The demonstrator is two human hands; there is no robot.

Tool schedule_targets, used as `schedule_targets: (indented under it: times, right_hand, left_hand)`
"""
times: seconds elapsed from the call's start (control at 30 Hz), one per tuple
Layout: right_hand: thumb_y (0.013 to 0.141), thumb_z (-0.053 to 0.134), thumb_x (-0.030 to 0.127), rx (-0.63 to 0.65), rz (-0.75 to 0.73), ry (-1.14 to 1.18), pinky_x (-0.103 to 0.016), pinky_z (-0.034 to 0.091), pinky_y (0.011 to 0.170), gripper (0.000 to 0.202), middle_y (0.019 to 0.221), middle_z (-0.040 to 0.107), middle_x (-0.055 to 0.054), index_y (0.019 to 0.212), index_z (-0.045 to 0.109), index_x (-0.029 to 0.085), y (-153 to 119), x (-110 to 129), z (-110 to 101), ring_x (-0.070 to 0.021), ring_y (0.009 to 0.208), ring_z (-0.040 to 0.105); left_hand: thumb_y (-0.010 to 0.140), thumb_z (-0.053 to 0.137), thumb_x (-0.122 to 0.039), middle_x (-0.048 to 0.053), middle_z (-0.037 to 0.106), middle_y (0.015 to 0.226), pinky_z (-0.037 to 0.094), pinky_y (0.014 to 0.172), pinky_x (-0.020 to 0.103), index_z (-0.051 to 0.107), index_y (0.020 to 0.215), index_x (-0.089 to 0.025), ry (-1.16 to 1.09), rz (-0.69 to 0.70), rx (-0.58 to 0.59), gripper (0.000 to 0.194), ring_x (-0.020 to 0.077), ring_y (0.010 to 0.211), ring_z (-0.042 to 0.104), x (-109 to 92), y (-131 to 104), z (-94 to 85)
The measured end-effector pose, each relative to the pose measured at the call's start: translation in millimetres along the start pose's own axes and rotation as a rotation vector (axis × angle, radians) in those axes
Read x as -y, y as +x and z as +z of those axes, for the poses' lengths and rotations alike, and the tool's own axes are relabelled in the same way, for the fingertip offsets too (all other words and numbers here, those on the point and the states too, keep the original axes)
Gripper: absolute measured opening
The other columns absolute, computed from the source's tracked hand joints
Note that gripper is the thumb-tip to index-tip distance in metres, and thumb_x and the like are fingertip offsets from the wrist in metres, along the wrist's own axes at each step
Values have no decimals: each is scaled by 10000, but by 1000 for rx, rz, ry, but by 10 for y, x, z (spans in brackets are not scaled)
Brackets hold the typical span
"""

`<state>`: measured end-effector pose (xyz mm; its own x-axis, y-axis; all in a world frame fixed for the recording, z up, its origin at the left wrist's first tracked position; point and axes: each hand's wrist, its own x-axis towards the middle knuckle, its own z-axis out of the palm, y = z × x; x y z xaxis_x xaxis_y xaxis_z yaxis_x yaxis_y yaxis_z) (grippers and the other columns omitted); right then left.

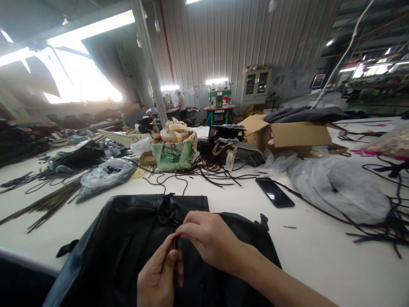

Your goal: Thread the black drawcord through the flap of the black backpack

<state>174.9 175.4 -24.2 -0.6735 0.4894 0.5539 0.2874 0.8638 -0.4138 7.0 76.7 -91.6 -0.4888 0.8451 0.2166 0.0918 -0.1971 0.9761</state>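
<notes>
A black bag (99,256) lay along the table's (313,264) near edge. Over it, the left hand (158,273) pinched a small black piece (175,243); the right hand (209,238) touched its top, whether pinching I couldn't tell.

Right of the black bag (92,238), a hand could pass along the table (335,264); toward its far edge, phone (275,193), plastic bag (341,187) and carton (298,134) obstruct.
</notes>
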Motion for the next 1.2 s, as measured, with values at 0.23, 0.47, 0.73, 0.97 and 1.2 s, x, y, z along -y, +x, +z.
schedule_targets:
  times: [0.23,0.47,0.73,0.97,1.2]
  right_hand:
    - [1077,669,161,24,17,-18,-282,502,787,128,1012,764,-39,1131,783,185,-10,-20,28,-190,890,724]
    - [1055,630,114,58,-45,-157,-333,432,746,142,1010,711,-33,1052,744,199,1,3,15,-196,881,639]
    - [1067,600,136,8,135,103,-341,485,795,120,999,731,-62,1040,702,195,10,32,45,-214,898,673]
    - [965,754,226,-41,655,664,-259,495,679,57,799,762,7,919,766,192,46,126,150,-154,736,671]
    - [918,784,215,-68,663,726,-269,535,741,53,860,811,-22,938,796,167,37,83,227,-171,798,724]
  left_hand:
    - [982,764,-566,-32,694,618,554,483,216,844,1264,-223,76,61,8,452,130,462,598,65,0,-7]
    - [968,772,-591,-2,784,726,555,473,222,871,1222,-258,123,87,-21,431,136,486,626,66,-4,-15]
    - [1043,696,-503,79,878,1056,704,717,279,818,1356,-242,280,217,118,425,235,805,835,281,108,-159]
    - [1032,723,-436,103,809,1394,619,1160,403,790,1404,-240,336,228,147,426,303,1278,784,514,127,-202]
    - [980,805,-461,107,856,1260,720,921,336,775,1422,-231,138,58,176,500,288,1069,846,434,80,-135]
